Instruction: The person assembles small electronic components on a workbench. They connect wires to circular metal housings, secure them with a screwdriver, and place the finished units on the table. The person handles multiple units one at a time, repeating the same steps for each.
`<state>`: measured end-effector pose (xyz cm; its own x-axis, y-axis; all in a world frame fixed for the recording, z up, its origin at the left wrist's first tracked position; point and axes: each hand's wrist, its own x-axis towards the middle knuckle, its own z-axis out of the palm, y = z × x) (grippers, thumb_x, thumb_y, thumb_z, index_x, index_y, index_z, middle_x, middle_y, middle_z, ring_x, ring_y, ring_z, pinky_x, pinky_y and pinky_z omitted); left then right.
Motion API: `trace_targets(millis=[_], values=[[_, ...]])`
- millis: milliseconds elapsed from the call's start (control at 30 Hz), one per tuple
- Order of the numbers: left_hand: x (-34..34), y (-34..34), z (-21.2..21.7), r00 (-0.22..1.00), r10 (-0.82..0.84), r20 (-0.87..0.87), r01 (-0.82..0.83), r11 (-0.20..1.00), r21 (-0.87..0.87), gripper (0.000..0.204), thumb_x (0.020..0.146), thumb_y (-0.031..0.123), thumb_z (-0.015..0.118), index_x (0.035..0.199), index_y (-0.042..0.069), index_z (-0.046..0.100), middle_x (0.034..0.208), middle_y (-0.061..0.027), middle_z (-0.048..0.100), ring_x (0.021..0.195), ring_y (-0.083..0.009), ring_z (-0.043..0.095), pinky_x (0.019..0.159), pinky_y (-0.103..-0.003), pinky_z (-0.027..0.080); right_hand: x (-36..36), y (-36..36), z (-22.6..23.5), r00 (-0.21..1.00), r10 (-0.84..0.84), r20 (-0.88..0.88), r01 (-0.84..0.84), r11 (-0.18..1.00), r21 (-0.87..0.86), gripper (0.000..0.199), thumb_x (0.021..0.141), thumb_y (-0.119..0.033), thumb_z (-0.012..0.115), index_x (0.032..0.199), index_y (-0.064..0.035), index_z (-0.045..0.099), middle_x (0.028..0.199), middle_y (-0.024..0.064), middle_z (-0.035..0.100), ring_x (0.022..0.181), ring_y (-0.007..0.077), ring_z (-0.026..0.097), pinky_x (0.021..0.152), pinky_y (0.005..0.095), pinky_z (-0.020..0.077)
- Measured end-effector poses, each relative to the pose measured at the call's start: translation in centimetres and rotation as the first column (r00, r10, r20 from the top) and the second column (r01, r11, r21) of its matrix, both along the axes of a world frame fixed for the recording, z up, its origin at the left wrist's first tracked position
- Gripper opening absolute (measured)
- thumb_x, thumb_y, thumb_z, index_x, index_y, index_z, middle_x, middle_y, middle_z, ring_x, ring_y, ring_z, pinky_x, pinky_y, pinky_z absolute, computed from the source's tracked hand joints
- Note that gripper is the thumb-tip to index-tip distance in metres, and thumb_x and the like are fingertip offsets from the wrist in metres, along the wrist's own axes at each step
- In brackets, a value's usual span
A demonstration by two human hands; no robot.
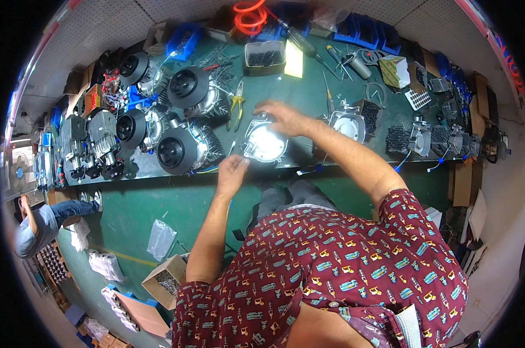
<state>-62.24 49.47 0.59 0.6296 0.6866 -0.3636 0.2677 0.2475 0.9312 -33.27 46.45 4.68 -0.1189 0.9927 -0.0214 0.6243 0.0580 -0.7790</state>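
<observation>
A round silver metal housing [266, 142] lies on the green workbench in front of me, its face bright under the light. My right hand [283, 118] reaches over the far edge of this housing, fingers bent and closed on its top part. At the near left of the housing is my left hand [233, 172]; its fingertips are pinched together, and whatever they hold is too small to make out. Yellow-handled pliers [237, 106] lie just left of the housing. A second similar housing [348, 125] sits to the right, beyond my right forearm.
Several motor units with black round fans [177, 151] crowd the bench's left side. A clear bin of dark screws [265, 57], a yellow paper [294, 59] and a power screwdriver [302, 43] on an orange coiled hose lie at the back. More housings [420, 139] stand right. Another person [36, 225] is far left.
</observation>
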Motion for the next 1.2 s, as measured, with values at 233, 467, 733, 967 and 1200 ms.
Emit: trace_targets(millis=[233,467,733,967,1200], values=[[0.7,-1.4,1.0,0.994,0.053,-0.094,0.010,0.824,0.567,0.018,0.095,0.017,0.069,0.083,0.005,0.062,0.071,0.0031,0.059,0.061,-0.0090,0.054,0.056,-0.028,0.042,0.3,-0.1,-0.6,0.999,0.009,0.038,-0.011,0.998,0.057,0.058,0.077,-0.013,0.065,0.134,-0.0144,0.058,0.143,0.0141,0.051,0.132,0.0367,0.050,0.111,0.0455,0.0436],[0.2,0.6,1.2,0.996,0.078,0.048,-0.033,0.797,-0.603,0.011,0.098,0.016,0.065,0.091,0.008,0.063,0.078,0.0019,0.061,0.065,-0.0068,0.056,0.055,-0.023,0.047,0.3,0.1,-0.3,0.999,0.029,-0.015,-0.029,0.999,0.041,0.057,0.077,-0.012,0.066,0.133,-0.0130,0.058,0.142,0.0161,0.052,0.131,0.0375,0.050,0.111,0.0458,0.0431],[1.5,-1.9,1.3,0.956,0.137,-0.259,0.144,0.551,0.822,0.017,0.087,0.009,0.073,0.087,0.003,0.058,0.077,-0.0101,0.062,0.064,-0.0219,0.060,0.062,-0.036,0.047,0.6,0.2,-0.8,1.000,0.023,0.008,-0.023,0.998,0.059,0.059,0.076,-0.012,0.066,0.134,-0.0130,0.057,0.141,0.0157,0.052,0.131,0.0369,0.050,0.111,0.0454,0.0434],[0.3,-1.0,1.0,0.951,0.299,0.078,-0.143,0.647,-0.749,0.009,0.098,0.013,0.065,0.097,0.005,0.061,0.087,-0.0063,0.065,0.074,-0.0155,0.064,0.067,-0.030,0.057,0.1,0.2,-0.2,1.000,0.021,-0.019,-0.021,1.000,0.023,0.058,0.077,-0.012,0.067,0.134,-0.0139,0.058,0.140,0.0141,0.052,0.131,0.0358,0.050,0.110,0.0440,0.0442],[-0.3,0.6,-0.6,0.994,0.085,0.070,-0.047,0.902,-0.428,0.012,0.094,0.011,0.069,0.085,0.009,0.061,0.080,-0.0028,0.065,0.068,-0.0121,0.059,0.063,-0.027,0.050,0.0,0.2,-0.9,0.999,0.033,-0.018,-0.031,0.994,0.102,0.056,0.077,-0.010,0.067,0.132,-0.0127,0.059,0.139,0.0148,0.054,0.128,0.0363,0.052,0.108,0.0438,0.0453]])
